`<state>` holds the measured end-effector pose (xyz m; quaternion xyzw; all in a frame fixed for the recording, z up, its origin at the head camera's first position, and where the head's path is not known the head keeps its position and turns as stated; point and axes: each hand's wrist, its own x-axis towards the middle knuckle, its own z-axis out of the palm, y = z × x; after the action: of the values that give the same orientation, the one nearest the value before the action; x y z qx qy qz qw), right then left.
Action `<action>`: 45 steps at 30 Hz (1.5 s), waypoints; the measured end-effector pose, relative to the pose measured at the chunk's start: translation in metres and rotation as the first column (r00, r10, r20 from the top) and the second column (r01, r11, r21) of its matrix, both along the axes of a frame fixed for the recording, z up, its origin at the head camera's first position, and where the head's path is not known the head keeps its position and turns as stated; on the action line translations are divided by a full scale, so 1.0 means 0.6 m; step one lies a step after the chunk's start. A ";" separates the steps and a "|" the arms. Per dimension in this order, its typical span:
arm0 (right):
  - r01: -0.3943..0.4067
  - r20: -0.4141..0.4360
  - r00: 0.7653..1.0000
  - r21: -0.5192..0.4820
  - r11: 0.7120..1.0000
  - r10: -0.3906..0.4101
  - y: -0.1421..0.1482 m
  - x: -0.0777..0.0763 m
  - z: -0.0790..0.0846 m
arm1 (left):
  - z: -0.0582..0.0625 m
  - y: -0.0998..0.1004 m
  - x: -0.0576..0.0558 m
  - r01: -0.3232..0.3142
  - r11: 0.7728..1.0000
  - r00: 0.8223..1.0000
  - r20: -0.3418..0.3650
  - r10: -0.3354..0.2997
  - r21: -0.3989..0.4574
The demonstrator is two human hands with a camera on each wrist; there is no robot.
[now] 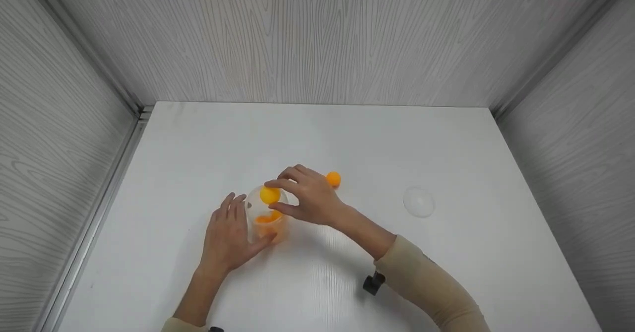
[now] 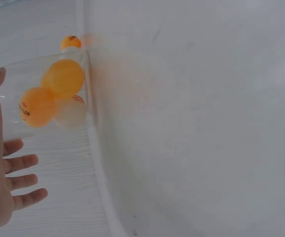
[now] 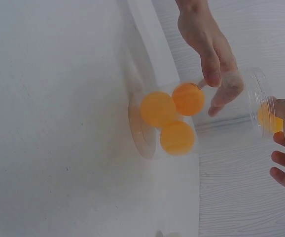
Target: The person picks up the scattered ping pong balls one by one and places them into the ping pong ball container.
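A clear plastic jar [image 3: 221, 138] stands upright on the table, with orange table tennis balls [image 3: 177, 137] and a white one [image 2: 71, 112] low inside. My left hand [image 1: 228, 237] rests against the jar's left side, fingers straight and spread, thumb across its near side. Over the jar's mouth, my right hand [image 1: 312, 198] pinches an orange table tennis ball [image 1: 270, 195] between thumb and fingertips. In the right wrist view, that ball shows at the rim, partly behind the thumb.
Another orange ball [image 1: 334, 179] lies on the white table [image 1: 367, 143] just beyond my right hand. A clear round lid [image 1: 419, 202] lies farther right. Grey wood-grain panels [image 1: 317, 39] enclose the table at the back and both sides.
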<state>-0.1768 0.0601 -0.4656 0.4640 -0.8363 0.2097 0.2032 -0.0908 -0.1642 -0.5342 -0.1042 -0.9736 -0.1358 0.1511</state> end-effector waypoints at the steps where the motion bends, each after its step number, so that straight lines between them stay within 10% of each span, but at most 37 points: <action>1: -0.002 -0.005 1.000 -0.003 1.000 0.002 0.000 0.000 0.001 | 0.000 0.000 0.000 -0.001 1.000 1.000 0.000 0.001 0.001; 45: 0.008 -0.028 1.000 -0.065 0.998 -0.010 0.070 -0.028 0.004 | 0.000 0.001 0.001 -0.011 1.000 1.000 0.007 0.011 -0.028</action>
<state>-0.1938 0.1020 -0.4631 0.4565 -0.8281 0.2292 0.2308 -0.0903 -0.1639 -0.5339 -0.1003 -0.9765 -0.1215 0.1468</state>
